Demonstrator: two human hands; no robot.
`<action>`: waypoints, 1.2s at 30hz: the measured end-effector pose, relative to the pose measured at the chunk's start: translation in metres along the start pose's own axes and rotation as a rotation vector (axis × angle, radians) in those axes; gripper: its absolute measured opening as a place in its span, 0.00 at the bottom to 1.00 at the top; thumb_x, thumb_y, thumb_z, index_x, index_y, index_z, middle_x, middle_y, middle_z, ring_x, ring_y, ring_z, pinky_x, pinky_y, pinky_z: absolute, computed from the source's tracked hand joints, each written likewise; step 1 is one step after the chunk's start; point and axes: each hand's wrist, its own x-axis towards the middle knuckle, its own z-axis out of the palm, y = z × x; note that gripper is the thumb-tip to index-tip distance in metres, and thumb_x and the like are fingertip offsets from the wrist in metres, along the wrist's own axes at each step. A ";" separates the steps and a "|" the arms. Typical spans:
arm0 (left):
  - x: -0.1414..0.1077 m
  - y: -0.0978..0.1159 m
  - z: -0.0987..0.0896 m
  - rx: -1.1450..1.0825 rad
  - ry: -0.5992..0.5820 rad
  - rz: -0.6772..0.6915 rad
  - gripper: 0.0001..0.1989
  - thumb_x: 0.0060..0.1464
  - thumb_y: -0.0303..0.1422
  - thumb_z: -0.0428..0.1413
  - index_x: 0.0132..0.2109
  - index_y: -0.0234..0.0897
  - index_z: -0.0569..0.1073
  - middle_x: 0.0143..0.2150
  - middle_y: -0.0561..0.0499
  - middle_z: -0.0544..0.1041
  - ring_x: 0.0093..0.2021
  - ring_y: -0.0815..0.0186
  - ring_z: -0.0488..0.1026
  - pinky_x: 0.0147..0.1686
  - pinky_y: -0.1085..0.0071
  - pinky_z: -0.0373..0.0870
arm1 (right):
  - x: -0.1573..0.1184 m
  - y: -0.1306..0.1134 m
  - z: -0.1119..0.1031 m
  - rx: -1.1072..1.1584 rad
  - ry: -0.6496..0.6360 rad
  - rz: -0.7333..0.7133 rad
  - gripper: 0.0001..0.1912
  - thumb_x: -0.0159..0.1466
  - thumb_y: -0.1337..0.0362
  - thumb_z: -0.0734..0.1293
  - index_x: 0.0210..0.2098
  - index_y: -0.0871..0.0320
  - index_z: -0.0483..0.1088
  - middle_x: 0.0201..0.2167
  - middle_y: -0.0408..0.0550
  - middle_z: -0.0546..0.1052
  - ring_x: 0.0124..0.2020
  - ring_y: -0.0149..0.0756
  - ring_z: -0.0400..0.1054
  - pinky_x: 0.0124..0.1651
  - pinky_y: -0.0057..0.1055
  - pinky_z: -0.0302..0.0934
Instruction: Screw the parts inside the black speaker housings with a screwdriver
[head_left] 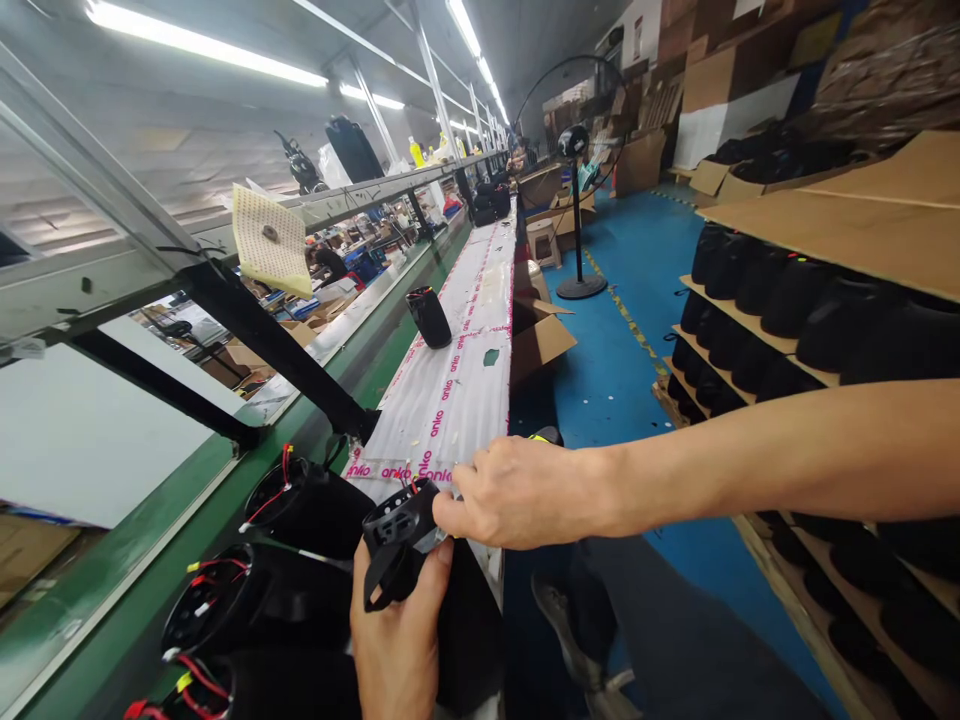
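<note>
At worktop's near edge, housing clamped by left hand, right hand — wires could be snagged by slippage.

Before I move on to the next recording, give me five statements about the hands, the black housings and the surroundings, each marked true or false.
1. The left hand holds a black housing. True.
2. The right hand is well away from that housing. False: its fingers are at the housing's open end.
3. The standing fan is on the green bench. False: it stands on the blue floor.
4. Red wires show at the open ends of the housings lying at the picture's lower left. True.
5. Another housing sits farther along the pink-lettered white sheeting. True.
</note>
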 end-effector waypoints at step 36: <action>-0.004 0.010 0.007 0.036 0.074 -0.057 0.29 0.51 0.50 0.62 0.56 0.40 0.75 0.48 0.47 0.78 0.52 0.51 0.73 0.49 0.59 0.67 | -0.001 -0.019 -0.009 0.039 -0.047 0.143 0.09 0.64 0.76 0.59 0.43 0.61 0.63 0.28 0.49 0.72 0.24 0.39 0.69 0.20 0.30 0.57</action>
